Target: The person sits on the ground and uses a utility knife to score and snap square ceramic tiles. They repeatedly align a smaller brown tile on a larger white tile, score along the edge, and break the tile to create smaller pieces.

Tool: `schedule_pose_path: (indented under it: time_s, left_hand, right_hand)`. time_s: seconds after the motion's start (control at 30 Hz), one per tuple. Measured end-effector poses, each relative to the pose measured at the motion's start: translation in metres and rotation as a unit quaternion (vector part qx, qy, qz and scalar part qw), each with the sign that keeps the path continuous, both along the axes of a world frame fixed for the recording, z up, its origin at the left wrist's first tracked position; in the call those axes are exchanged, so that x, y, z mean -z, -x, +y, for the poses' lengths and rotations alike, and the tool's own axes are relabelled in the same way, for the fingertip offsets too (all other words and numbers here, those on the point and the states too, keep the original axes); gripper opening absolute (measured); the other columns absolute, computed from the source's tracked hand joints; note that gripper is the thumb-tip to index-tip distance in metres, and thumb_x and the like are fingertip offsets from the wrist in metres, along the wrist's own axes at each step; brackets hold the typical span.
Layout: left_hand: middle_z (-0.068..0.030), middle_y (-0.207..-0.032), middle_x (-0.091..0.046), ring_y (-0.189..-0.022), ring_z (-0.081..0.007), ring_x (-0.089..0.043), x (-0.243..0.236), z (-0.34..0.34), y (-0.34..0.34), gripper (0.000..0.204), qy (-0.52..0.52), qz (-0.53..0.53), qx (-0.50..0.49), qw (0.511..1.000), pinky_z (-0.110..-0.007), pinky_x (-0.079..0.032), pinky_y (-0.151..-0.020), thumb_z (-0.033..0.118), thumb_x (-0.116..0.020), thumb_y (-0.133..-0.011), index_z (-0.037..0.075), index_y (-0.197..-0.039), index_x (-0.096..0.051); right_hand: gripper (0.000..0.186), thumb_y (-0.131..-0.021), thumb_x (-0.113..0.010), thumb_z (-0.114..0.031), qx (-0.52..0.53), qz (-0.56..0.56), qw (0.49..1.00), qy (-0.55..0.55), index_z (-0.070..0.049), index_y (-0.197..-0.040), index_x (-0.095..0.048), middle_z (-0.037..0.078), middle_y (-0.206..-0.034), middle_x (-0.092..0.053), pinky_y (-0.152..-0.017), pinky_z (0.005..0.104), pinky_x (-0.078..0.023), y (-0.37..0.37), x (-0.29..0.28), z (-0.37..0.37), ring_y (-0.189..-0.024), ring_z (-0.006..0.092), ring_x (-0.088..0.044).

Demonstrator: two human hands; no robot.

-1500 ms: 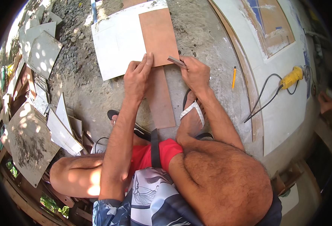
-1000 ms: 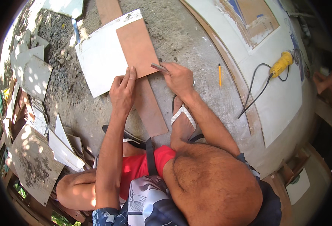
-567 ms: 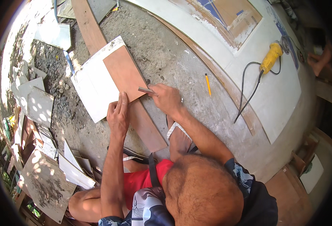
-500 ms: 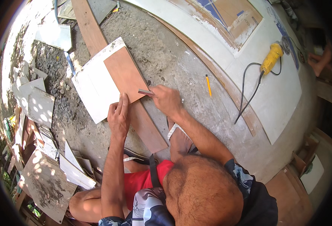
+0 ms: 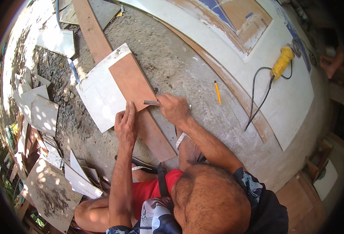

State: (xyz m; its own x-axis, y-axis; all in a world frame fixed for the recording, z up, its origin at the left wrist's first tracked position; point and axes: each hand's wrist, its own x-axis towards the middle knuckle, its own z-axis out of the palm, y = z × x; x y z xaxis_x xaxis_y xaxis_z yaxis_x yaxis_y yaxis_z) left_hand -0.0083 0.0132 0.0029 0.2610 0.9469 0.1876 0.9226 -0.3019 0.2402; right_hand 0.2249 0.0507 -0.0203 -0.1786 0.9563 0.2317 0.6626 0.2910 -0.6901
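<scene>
A brown rectangular board [image 5: 133, 78] lies on top of a white tile [image 5: 99, 93]. Both rest across a long brown plank [image 5: 156, 138] on the concrete. My left hand [image 5: 126, 125] holds the lower left corner of the brown board, its long fingers pressed together over the edge; the thumb is hardly visible. My right hand [image 5: 174, 107] is closed round a short, flat metal strip [image 5: 151, 103], which points left over the lower edge of the brown board. The strip's other end is hidden in the fist.
A yellow pencil [image 5: 217, 93] lies to the right on the concrete. Beyond it, a yellow angle grinder [image 5: 282, 62] with a black cord rests on a large white panel [image 5: 292, 113]. Broken tile pieces [image 5: 45, 113] and gravel [image 5: 66, 87] lie on the left.
The metal strip in my right hand has tilted a little and sits slightly lower along the board's edge. My left hand stays at the corner. The whole view has shifted slightly.
</scene>
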Motion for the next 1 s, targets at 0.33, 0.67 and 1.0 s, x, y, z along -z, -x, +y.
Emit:
schedule_pose_path:
  time_s: [0.33, 0.67, 1.0]
  left_hand:
    - [-0.0140, -0.134, -0.077, -0.093, -0.0305, -0.071, -0.0028, -0.0005, -0.0039, 0.065, 0.001, 0.000, -0.023, 1.000, -0.039, -0.062, -0.085, 0.001, -0.077, -0.089, 0.011, -0.152, -0.065]
    - [-0.0163, -0.139, -0.074, -0.095, -0.0318, -0.070, -0.0021, -0.0012, -0.0035, 0.070, 0.009, 0.000, -0.018, 1.000, -0.039, -0.061, -0.086, -0.002, -0.072, -0.085, 0.007, -0.154, -0.062]
    - [-0.0127, -0.132, -0.078, -0.092, -0.0299, -0.071, -0.0016, 0.0003, -0.0040, 0.062, -0.005, 0.006, -0.019, 1.000, -0.038, -0.061, -0.084, 0.004, -0.079, -0.092, 0.010, -0.152, -0.065]
  right_hand:
    - [0.006, -0.094, -0.071, -0.010, 0.005, -0.008, 1.000, 0.006, -0.008, -0.098, -0.067, 0.009, -0.084, -0.067, -0.058, 0.0446, -0.056, -0.0012, 0.0014, -0.0018, -0.070, 0.0328, -0.072]
    - [0.008, -0.095, -0.073, -0.012, 0.005, 0.008, 1.000, 0.005, -0.008, -0.100, -0.068, 0.009, -0.086, -0.069, -0.059, 0.0434, -0.057, -0.0015, -0.0006, -0.0031, -0.072, 0.0324, -0.073]
    - [0.008, -0.094, -0.073, -0.011, 0.016, 0.008, 1.000, 0.016, -0.008, -0.101, -0.072, 0.010, -0.086, -0.071, -0.059, 0.0446, -0.058, -0.0012, 0.0011, -0.0031, -0.073, 0.0344, -0.074]
